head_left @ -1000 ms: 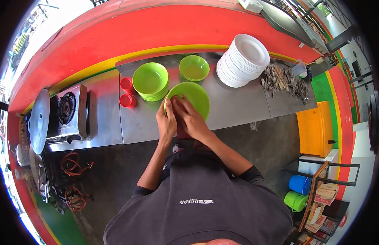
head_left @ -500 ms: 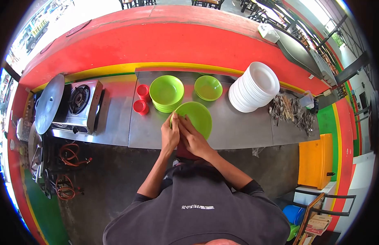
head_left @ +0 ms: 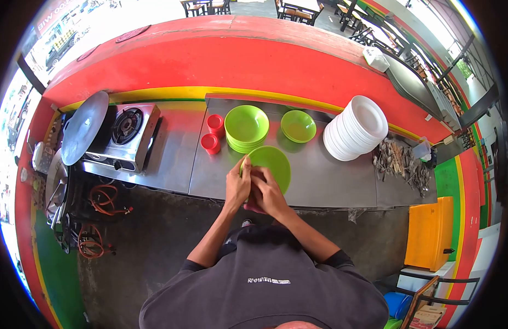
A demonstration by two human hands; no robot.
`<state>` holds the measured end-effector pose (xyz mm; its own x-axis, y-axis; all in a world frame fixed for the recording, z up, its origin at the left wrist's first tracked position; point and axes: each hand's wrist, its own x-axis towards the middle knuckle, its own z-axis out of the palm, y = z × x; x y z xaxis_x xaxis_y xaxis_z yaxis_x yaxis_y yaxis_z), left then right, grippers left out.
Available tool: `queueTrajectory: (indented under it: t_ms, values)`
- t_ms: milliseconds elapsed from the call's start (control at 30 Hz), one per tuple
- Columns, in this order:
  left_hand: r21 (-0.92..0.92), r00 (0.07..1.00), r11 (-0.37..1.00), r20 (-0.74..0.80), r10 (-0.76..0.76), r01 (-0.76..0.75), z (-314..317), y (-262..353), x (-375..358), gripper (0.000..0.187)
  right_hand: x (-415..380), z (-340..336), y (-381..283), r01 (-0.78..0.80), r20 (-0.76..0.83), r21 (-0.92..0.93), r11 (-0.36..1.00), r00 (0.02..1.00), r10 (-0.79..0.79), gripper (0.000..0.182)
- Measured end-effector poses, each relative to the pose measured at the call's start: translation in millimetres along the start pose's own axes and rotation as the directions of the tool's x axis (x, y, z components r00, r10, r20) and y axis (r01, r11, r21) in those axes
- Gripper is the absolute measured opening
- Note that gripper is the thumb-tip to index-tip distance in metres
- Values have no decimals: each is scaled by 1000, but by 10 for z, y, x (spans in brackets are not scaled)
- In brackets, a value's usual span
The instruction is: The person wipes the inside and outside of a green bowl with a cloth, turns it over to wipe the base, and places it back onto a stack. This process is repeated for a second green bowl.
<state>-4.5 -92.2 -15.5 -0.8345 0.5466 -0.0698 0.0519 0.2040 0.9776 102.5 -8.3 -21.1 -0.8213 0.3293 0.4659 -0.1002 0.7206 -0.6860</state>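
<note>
My left hand (head_left: 237, 185) pinches the green plate's (head_left: 273, 165) near-left rim; the plate is tilted over the counter's (head_left: 320, 181) front edge. My right hand (head_left: 267, 192) presses a dark red cloth (head_left: 253, 207) against it, fingers curled. It seems light, stiff, slick plastic; the rim is the surest hold.

Looks like an open-air food stall or small eatery kitchen. A stainless steel counter (head_left: 320, 181) is set against a bright red, yellow and green painted ledge, with a gas burner (head_left: 125, 131) and a big metal lid (head_left: 84, 127) at one end. Stacks of green bowls (head_left: 246, 127) and white plates (head_left: 357, 127), red cups (head_left: 213, 134) and a heap of cutlery (head_left: 402, 162) are laid out. Dining tables and chairs (head_left: 298, 8) can be seen beyond the ledge.
</note>
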Motion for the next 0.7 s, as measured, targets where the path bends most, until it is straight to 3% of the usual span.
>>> queueTrajectory:
  t_ms: [133,233,367,400,500,600,700]
  values:
    - [1,992,993,-23,122,-122,-54,39,-58,52,180,-51,127,61,-142,-272,960,985,-102,35]
    - [-53,990,992,-83,110,-114,-169,72,-92,51,174,-107,104,16,-109,-300,954,993,-51,33]
    - [-123,990,991,-133,39,-56,-353,-7,-86,52,27,-135,-153,-8,87,-129,992,996,20,42]
    - [-136,989,989,-144,32,-52,-404,-40,-72,52,25,-161,-152,51,180,-115,992,983,-29,58]
    - [-221,989,974,-148,19,-52,-534,-130,-62,54,59,-321,-205,-60,327,109,992,945,21,67]
    - [-282,991,959,-133,4,-42,-587,-74,-84,55,99,-524,-250,166,469,-157,974,880,-74,74]
    - [-294,993,955,-115,6,-40,-555,-75,-94,56,21,-489,-238,265,580,-203,943,808,-103,72]
